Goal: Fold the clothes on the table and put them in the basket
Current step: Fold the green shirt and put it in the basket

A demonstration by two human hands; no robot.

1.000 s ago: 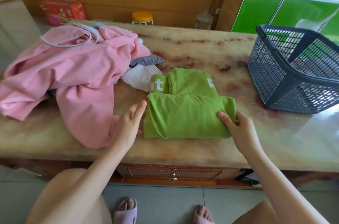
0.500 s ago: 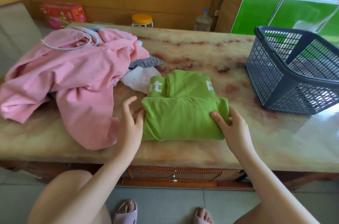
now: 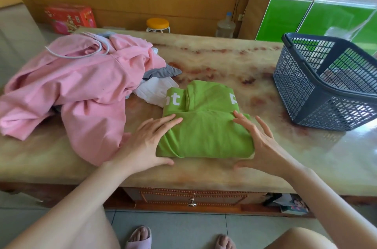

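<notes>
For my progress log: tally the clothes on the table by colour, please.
Green shirt, folded: 1
Pink garment: 1
Grey cloth: 1
White cloth: 1
Total: 4 sure; a blue-grey bit atop the heap may be a fifth.

The green shirt [image 3: 206, 132] lies folded into a compact rectangle at 6 o'clock on the tabletop [image 3: 224, 59], near the front edge, with white letters showing on its far layer. At 9 o'clock a large pink garment [image 3: 81, 89] sprawls unfolded and crumpled. A grey piece [image 3: 163, 71] and a white piece [image 3: 155, 89] poke from under it, at the shirt's 11 o'clock. The dark mesh basket [image 3: 291, 89] stands upright at 3 o'clock.
</notes>
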